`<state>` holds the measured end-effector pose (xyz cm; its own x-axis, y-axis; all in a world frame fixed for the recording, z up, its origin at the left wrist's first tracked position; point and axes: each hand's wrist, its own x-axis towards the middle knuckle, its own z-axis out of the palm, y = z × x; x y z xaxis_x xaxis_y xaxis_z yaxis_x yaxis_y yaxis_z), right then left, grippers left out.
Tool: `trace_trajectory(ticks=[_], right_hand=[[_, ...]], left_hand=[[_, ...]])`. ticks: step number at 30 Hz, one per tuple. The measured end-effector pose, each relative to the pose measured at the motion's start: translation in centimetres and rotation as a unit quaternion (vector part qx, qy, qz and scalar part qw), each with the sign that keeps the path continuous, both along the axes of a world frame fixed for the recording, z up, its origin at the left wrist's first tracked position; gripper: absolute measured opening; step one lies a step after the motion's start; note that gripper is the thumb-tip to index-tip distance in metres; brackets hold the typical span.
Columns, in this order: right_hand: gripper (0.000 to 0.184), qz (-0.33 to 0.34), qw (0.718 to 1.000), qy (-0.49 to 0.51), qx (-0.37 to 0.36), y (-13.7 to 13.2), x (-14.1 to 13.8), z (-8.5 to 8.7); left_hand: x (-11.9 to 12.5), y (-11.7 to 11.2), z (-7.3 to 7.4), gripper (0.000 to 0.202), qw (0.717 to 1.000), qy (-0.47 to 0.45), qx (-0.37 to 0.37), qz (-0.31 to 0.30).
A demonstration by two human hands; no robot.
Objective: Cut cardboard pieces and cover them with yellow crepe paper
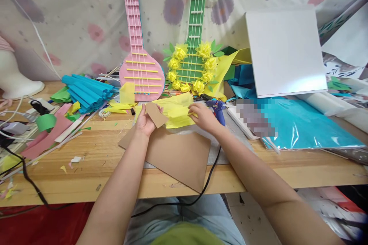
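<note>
My left hand is closed around the edge of a small piece of brown cardboard with a curved side. To the right, my right hand pinches the right edge of a yellow crepe paper sheet. That paper lies crumpled between the two hands, its left part partly behind the cardboard piece. Below my hands a larger brown cardboard sheet lies flat on the table. Just beyond my right hand rests a blue glue gun, its black cord running toward the table's front edge.
A pink paper lute and a green one ringed with yellow paper flowers lean at the back. Folded blue paper and paper scraps lie left. At right are a white board and a blue sheet in plastic.
</note>
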<state>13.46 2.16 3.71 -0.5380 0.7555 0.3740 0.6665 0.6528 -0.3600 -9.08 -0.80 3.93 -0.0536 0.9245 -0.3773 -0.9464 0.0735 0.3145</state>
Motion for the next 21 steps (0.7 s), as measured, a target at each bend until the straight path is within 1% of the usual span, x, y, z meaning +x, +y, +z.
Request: trace_trajectory(ticks=[2,3,6,7,9,11,14,16,19,21], right_hand=[[0.011,0.044,0.994,0.090,-0.052,0.0,1.0,2.1],[0.013,0.071,0.987,0.111,-0.093,-0.1,1.5,3.3],[0.016,0.113,0.967,0.126,-0.190,-0.4,2.3,6.5],[0.016,0.134,0.958,0.125,-0.221,-0.4,2.3,7.2],[0.016,0.178,0.935,0.128,-0.278,-0.3,1.9,7.8],[0.016,0.205,0.912,0.135,-0.327,-0.1,1.1,7.7],[0.018,0.206,0.892,0.138,-0.379,0.0,-0.8,6.7],[0.020,0.203,0.885,0.149,-0.391,-0.2,-2.0,5.8],[0.021,0.202,0.872,0.199,-0.398,-0.2,-3.4,4.7],[0.020,0.197,0.870,0.234,-0.386,-0.1,-4.0,4.1]], left_hand=[[0.0,0.1,-0.1,0.037,1.000,-0.002,0.003,-0.008],[0.0,0.1,-0.2,0.037,1.000,-0.001,0.004,-0.014],[0.3,0.1,-0.6,0.039,0.999,0.007,0.006,-0.043],[0.4,0.1,-0.6,0.040,0.998,0.011,0.008,-0.053],[0.7,0.1,-0.7,0.039,0.997,0.022,0.012,-0.072],[0.9,-0.1,-0.6,0.040,0.995,0.031,0.013,-0.091],[1.2,-0.4,-0.4,0.041,0.991,0.046,0.014,-0.122],[1.5,-0.6,-0.3,0.042,0.988,0.059,0.016,-0.141],[1.9,-0.8,-0.4,0.046,0.980,0.076,0.025,-0.184],[2.1,-0.8,-0.6,0.046,0.976,0.101,0.033,-0.190]])
